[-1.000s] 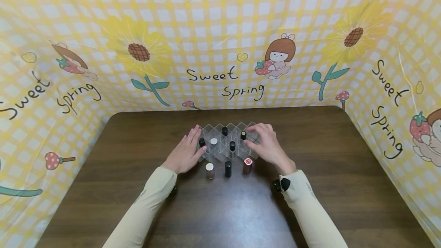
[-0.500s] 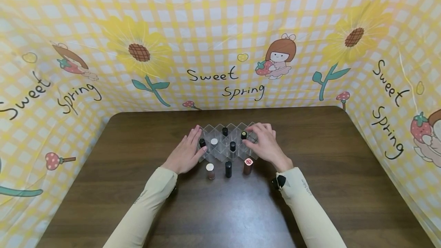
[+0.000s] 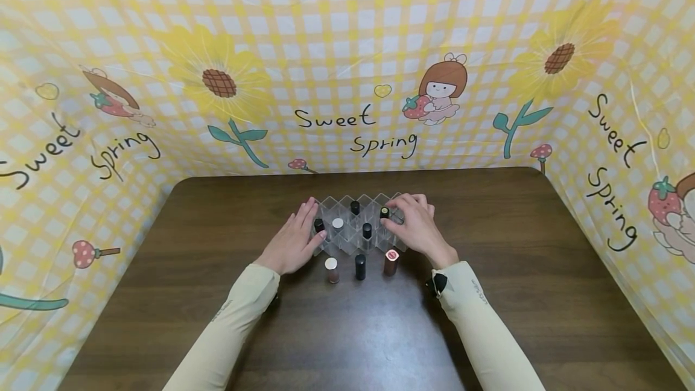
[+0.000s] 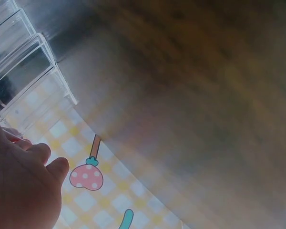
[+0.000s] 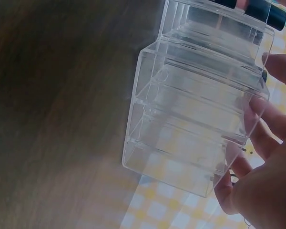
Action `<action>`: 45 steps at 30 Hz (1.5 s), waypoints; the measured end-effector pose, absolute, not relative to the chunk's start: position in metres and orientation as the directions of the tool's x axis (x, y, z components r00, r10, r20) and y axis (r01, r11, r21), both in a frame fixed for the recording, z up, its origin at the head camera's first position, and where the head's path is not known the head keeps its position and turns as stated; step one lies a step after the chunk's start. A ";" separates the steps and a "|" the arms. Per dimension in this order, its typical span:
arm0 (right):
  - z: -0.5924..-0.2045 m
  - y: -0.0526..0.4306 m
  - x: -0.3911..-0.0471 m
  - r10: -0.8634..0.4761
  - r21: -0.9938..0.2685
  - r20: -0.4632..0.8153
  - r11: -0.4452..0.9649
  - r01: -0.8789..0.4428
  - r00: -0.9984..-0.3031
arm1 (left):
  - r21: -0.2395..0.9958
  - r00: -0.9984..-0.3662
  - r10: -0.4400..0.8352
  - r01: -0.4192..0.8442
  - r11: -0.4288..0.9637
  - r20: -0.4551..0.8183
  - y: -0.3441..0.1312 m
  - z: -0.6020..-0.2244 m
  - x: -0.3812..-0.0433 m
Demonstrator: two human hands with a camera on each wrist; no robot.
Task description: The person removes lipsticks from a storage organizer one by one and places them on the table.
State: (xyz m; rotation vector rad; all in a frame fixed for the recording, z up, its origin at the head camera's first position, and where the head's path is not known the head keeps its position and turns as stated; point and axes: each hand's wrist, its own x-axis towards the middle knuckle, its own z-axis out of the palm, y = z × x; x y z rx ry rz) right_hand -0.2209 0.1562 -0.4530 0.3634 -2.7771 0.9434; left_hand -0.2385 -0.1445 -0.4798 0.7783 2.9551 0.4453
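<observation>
A clear plastic lipstick organizer [image 3: 350, 245] with diamond-shaped compartments stands mid-table, holding several tubes. My left hand [image 3: 290, 240] lies with straight fingers along its left side, the thumb near a black-capped tube [image 3: 319, 225]. At the organizer's right end, my right hand [image 3: 417, 225] pinches a black lipstick tube [image 3: 384, 212] with a yellowish mark on top between thumb and index finger; its lower part sits inside a compartment. The right wrist view shows the other fingers [image 5: 264, 138] behind the organizer's clear wall [image 5: 190, 119]. Left fingers [image 4: 40, 152] show beside the organizer in the left wrist view.
In front of the organizer stand a white-capped brownish tube [image 3: 332, 270], a black tube [image 3: 360, 267] and a dark red lipstick [image 3: 391, 262]. White-capped [image 3: 338, 224] and black-capped [image 3: 355, 207] tubes occupy other compartments. A yellow checked cloth [image 3: 347, 65] surrounds the brown table [image 3: 217, 330].
My right hand has shifted slightly left, its thumb and index finger closing on the black lipstick tube. The left hand stays where it was.
</observation>
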 end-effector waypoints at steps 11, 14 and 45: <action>-0.454 0.155 -0.223 -0.169 -0.568 0.211 0.780 -0.262 -0.963 | 0.291 -0.870 0.492 0.477 0.829 0.025 -0.144 -0.480 -0.238; -0.455 0.155 -0.223 -0.167 -0.568 0.212 0.780 -0.261 -0.963 | 0.290 -0.872 0.490 0.473 0.832 0.014 -0.144 -0.479 -0.237; -0.456 0.149 -0.224 -0.120 -0.544 0.241 0.805 -0.237 -0.963 | 0.309 -0.870 0.492 0.473 0.825 0.019 -0.144 -0.476 -0.235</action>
